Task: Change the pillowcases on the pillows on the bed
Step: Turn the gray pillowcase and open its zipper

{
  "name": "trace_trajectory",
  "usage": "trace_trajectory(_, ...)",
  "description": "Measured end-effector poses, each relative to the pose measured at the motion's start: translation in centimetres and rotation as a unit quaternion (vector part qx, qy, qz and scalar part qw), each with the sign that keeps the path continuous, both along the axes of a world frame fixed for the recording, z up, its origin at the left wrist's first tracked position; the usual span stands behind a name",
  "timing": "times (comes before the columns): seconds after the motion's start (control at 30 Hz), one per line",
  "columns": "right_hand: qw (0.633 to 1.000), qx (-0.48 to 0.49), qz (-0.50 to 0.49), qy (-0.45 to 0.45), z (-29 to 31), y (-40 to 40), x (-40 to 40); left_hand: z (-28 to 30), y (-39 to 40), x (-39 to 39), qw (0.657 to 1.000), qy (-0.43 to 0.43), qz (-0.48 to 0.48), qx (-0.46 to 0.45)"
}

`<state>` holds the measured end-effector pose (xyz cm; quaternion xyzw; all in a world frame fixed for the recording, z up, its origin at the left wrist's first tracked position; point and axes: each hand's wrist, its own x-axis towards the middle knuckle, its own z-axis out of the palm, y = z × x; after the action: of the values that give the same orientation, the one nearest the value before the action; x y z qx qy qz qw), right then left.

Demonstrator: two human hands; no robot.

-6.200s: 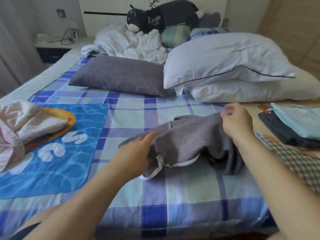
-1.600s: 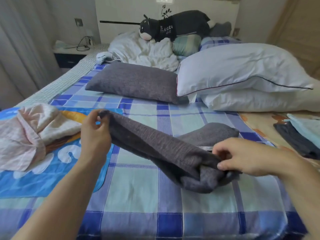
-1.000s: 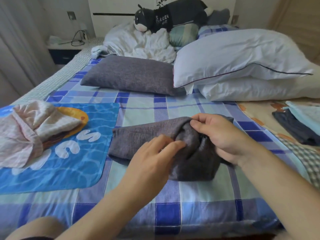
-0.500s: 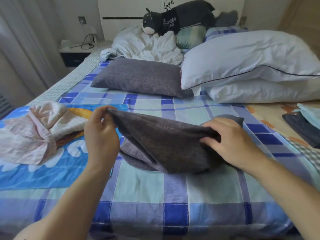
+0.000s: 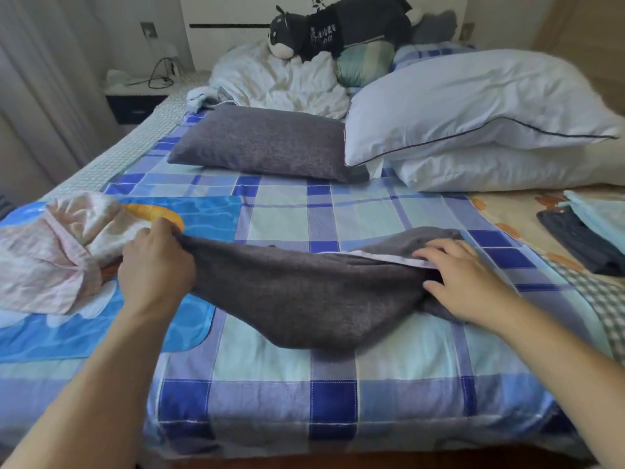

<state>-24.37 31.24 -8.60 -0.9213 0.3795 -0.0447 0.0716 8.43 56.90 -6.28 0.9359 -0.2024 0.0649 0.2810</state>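
A loose grey pillowcase point(image 5: 304, 296) stretches across the checked bed sheet point(image 5: 287, 377) in front of me. My left hand point(image 5: 155, 265) grips its left corner and lifts it off the sheet. My right hand point(image 5: 463, 279) lies on its right end by the white-edged opening, fingers spread and nearly straight. A grey-covered pillow point(image 5: 263, 143) lies further up the bed. Two white bare pillows point(image 5: 473, 106) are stacked at the right.
A pink crumpled cloth point(image 5: 50, 252) rests on a blue mat point(image 5: 101, 333) at the left. Folded dark and light blue linen point(image 5: 592, 238) sits at the right edge. A rumpled white quilt point(image 5: 284, 82) and a black plush toy point(image 5: 338, 25) lie by the headboard.
My left hand has pulled the pillowcase corner further left, drawing the cloth out long. My right hand has gone from gripping the bunched fabric to lying flatter on the right end.
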Motion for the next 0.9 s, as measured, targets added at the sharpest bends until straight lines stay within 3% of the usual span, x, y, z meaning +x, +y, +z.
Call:
trace_trajectory(0.07, 0.999, -0.044, -0.029, 0.008, -0.3, -0.3, 0.0, -0.4, -0.2, -1.0, 0.994, -0.099, -0.036, 0.008)
trace_trajectory(0.13, 0.993, -0.084, -0.078, -0.043, -0.2, -0.6, 0.2, -0.3, -1.3, -4.1, 0.96, -0.201, -0.186, -0.056)
trace_trajectory(0.2, 0.981, -0.054, -0.151, -0.109, 0.4, -0.7, 0.4, -0.9, -3.0, -8.0, 0.907, -0.211, -0.362, -0.047)
trace_trajectory(0.27, 0.962, 0.007, -0.22, -0.161, 1.1, -1.2, 0.7, -2.4, -4.5, -11.0, 0.865, -0.212, -0.454, 0.007)
trace_trajectory(0.33, 0.934, 0.077, -0.257, -0.238, 1.6, -1.9, 1.0, -4.6, -5.5, -11.9, 0.86, -0.198, -0.469, 0.04)
trace_trajectory(0.4, 0.894, 0.156, -0.271, -0.321, 1.8, -2.2, 1.1, -6.0, -6.3, -11.4, 0.876, -0.193, -0.439, 0.048)
trace_trajectory(0.47, 0.857, 0.238, -0.269, -0.37, 2.3, -2.4, 1.1, -6.4, -6.8, -10.6, 0.898, -0.185, -0.398, 0.045)
trace_trajectory(0.53, 0.822, 0.333, -0.25, -0.39, 3.1, -2.4, 0.8, -6.2, -7.0, -10.2, 0.898, -0.183, -0.398, 0.033)
trace_trajectory(0.63, 0.78, 0.439, -0.222, -0.388, 4.3, -2.7, 0.3, -4.9, -6.2, -10.9, 0.864, -0.242, -0.442, -0.008)
trace_trajectory(0.73, 0.731, 0.49, -0.248, -0.405, 4.0, -3.2, 0.0, -3.1, -4.6, -12.1, 0.806, -0.286, -0.517, -0.02)
trace_trajectory(0.77, 0.717, 0.496, -0.263, -0.413, 3.7, -3.4, 0.0, -2.7, -4.0, -12.2, 0.801, -0.284, -0.527, -0.016)
trace_trajectory(0.8, 0.706, 0.496, -0.275, -0.424, 3.5, -3.7, -0.1, -2.1, -3.5, -11.8, 0.815, -0.268, -0.513, -0.015)
trace_trajectory(0.9, 0.678, 0.477, -0.304, -0.469, 3.6, -5.0, -1.0, -0.8, -2.4, -7.3, 0.933, -0.181, -0.31, -0.025)
